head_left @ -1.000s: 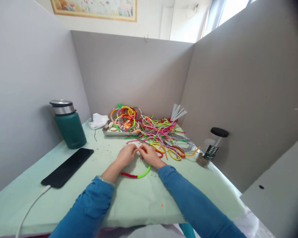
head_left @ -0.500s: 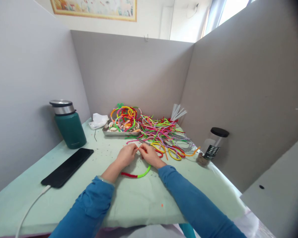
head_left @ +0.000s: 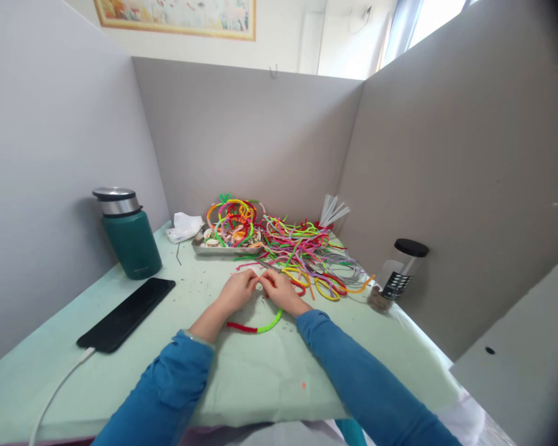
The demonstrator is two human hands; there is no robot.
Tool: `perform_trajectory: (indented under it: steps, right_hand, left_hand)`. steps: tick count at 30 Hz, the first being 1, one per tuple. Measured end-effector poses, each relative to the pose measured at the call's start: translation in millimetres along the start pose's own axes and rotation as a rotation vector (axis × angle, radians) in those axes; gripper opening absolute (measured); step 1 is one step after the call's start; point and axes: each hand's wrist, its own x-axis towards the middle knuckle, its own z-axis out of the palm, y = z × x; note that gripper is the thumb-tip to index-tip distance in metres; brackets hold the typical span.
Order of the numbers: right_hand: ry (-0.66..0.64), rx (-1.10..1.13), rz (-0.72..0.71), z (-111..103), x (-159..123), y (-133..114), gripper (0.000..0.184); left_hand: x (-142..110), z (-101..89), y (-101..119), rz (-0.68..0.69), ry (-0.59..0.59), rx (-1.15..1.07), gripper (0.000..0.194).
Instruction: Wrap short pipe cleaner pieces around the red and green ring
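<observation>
My left hand [head_left: 236,291] and my right hand [head_left: 279,291] meet fingertip to fingertip at the middle of the table, both closed in a pinch on the top of a bent pipe cleaner [head_left: 255,327]. Its loop hangs toward me between my wrists, red on the left and bright green on the right. A bit of orange shows where the fingers meet. Both sleeves are blue.
Beyond my hands lie a heap of loose coloured pipe cleaners [head_left: 307,254] and a metal tray [head_left: 225,248] of bent ones. A green flask [head_left: 129,235] and a black phone [head_left: 128,311] on a cable sit left. A black-lidded jar [head_left: 397,272] stands right. Grey partitions enclose the table.
</observation>
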Motion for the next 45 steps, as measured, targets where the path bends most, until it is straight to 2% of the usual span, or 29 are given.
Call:
perform_trajectory:
  steps: [14, 25, 35, 45]
  right_hand:
    - [-0.022, -0.051, -0.001, 2.6, 0.4, 2.3, 0.013]
    - [-0.023, -0.066, -0.001, 3.0, 0.3, 3.1, 0.013]
    - [-0.007, -0.078, -0.003, 2.9, 0.5, 2.5, 0.012]
    - [-0.037, -0.01, -0.029, 0.5, -0.6, -1.0, 0.012]
  left_hand:
    - [5.2, -1.1, 1.4, -0.168, -0.106, -0.108, 0.024]
    - [4.4, 0.5, -1.7, -0.191, -0.126, -0.185, 0.028]
    - [6.6, 0.0, -4.2, -0.188, -0.118, -0.074, 0.033]
    - [4.8, -0.5, -2.5, -0.173, -0.129, -0.19, 0.029]
